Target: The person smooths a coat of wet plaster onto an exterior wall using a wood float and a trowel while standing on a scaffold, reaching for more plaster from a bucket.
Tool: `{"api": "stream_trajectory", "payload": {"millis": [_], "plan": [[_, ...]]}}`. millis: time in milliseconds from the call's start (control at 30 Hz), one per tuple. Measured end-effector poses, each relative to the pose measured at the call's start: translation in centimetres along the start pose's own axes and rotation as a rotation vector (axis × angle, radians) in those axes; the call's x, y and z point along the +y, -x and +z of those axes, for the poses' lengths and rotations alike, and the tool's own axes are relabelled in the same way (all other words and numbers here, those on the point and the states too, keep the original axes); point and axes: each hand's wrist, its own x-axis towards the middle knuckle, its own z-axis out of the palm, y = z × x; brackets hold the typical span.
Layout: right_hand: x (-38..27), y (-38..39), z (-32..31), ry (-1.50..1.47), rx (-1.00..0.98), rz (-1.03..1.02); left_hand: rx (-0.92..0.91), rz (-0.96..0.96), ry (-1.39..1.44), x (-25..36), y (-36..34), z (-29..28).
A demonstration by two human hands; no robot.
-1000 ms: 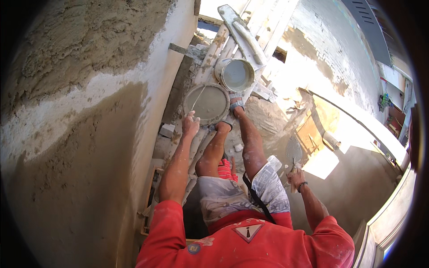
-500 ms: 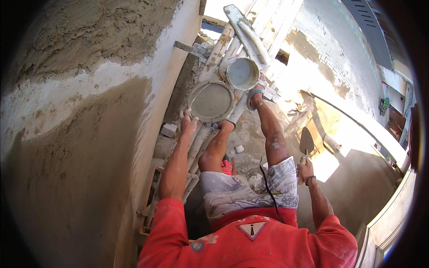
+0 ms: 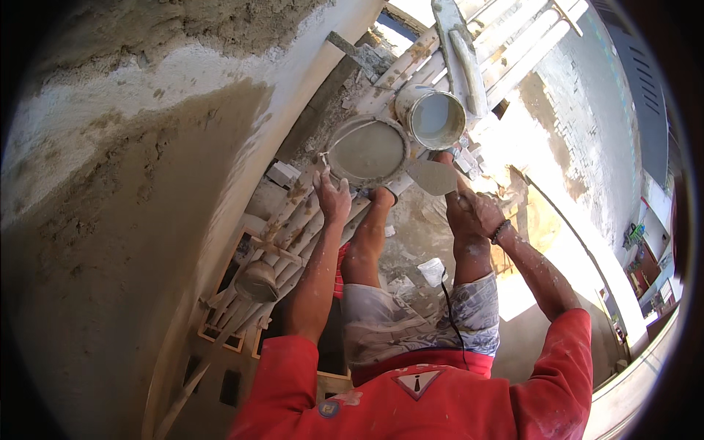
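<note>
Since half a second before, my right hand point(image 3: 480, 213) had swung in from beyond my right leg, and the trowel point(image 3: 433, 178) it carried now lay near the tub point(image 3: 367, 180). My right fingers were clamped on its handle, the blade at four o'clock from the tub, well short of the grey mortar point(image 3: 369, 150) inside. My left hand point(image 3: 334, 194) was at seven o'clock, fingertips by the rim; I couldn't tell whether they had closed on the thin, pale strip there.

At two o'clock, just beside the tub, stood a bucket point(image 3: 405, 104) of greyish water point(image 3: 430, 116). Past it, between one and two, a long, crusted board point(image 3: 449, 44) lay over pale poles point(image 3: 506, 55). Farther off at seven, a small pail point(image 3: 257, 282) sat against more poles.

From eight to eleven rose the wall: damp, smooth brown plaster point(image 3: 117, 220) low down, a whitish band point(image 3: 169, 81) above, then rough, lumpy render point(image 3: 147, 26). Towards three o'clock the ground glared white in the sun, and beyond it, nearer two, stretched a grey patterned surface point(image 3: 587, 88).
</note>
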Motion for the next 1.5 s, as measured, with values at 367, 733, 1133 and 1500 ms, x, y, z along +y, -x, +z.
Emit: {"api": "stream_trajectory", "payload": {"millis": [367, 733, 1133, 1500], "plan": [[0.6, -10.6, 2.7, -0.029, -0.043, -0.194, -0.188, -0.533, 0.265, -11.1, 7.8, 0.3], [-5.4, -18.0, -5.7, 0.314, -0.291, -0.362, -0.635, -0.266, 0.273, -8.9, -3.9, 0.0], [-8.3, -25.1, -10.3, 0.738, -0.150, -0.832, -0.476, -0.158, 0.982, -14.4, -6.6, 6.4], [-9.4, -25.2, -8.1, 1.215, 0.182, -0.892, 0.088, 0.017, 0.845, -12.9, -7.0, 10.9]]}}
